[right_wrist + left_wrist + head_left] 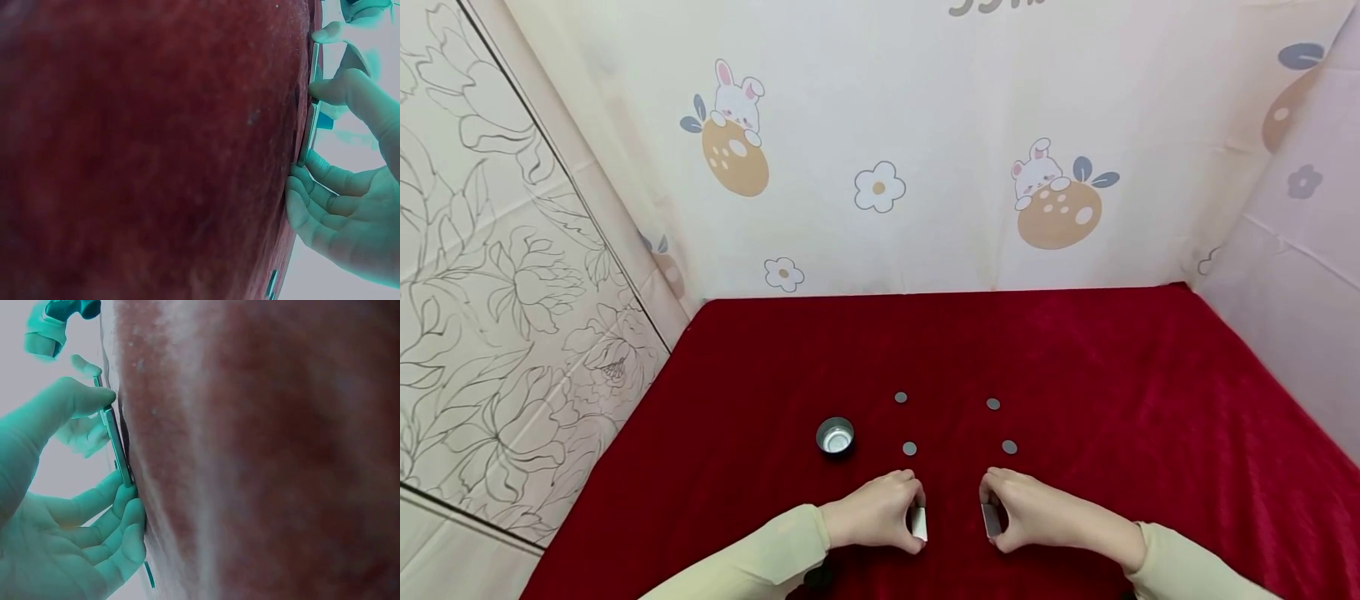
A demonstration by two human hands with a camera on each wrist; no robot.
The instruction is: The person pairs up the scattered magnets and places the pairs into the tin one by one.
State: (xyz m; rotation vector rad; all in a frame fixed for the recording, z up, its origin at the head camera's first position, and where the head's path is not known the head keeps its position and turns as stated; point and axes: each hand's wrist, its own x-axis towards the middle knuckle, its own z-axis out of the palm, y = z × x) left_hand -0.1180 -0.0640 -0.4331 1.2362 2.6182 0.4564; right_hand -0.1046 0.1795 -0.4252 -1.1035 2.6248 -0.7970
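Red-clothed counter [1075, 350], near middle: left hand [878, 510] pinches the left plate [920, 524], right hand [1037, 510] the right plate [992, 521], by near and far edges. Light, even pressure should keep both steady. Plates thin, flat, apart; left looks whitish, right grey.

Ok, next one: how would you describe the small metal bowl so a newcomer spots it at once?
On the red cloth in the head view, look just beyond the left hand. Left of four flat grey discs sits a small metal bowl. Unlike them, it has raised walls and a hollow, shiny inside.
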